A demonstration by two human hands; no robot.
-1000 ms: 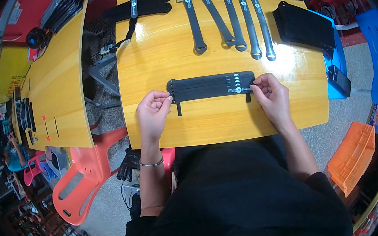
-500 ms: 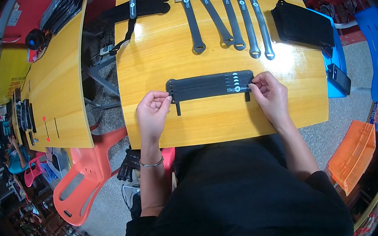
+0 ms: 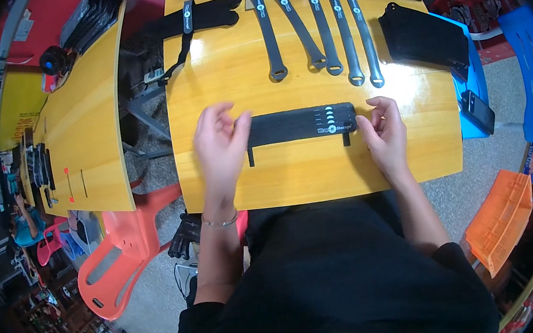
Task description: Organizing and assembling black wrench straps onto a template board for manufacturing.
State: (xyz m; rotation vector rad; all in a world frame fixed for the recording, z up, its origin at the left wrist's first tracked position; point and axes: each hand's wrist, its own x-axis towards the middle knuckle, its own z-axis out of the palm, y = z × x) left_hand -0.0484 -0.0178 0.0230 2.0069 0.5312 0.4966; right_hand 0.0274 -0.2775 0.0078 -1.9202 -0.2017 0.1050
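A neat stack of black straps lies crosswise in front of me, white printing at its right end. Beneath it, two narrow black strips stick out toward me, a left strip and a right strip. My left hand is open over the stack's left end and hides it, thumb apart from the fingers. Beside the right end, my right hand is open too, fingers loosely bent and thumb apart, with nothing in it. Farther back, several grey straps with slotted ends lie spread out.
A black strap bundle lies at the back left, and a black stack at the back right by a blue bin with a phone. An orange chair stands left; an orange crate right.
Both hands have let go of the strap stack's ends and their fingers have parted. My left hand has moved up over the left end. The stack stays in place on the table.
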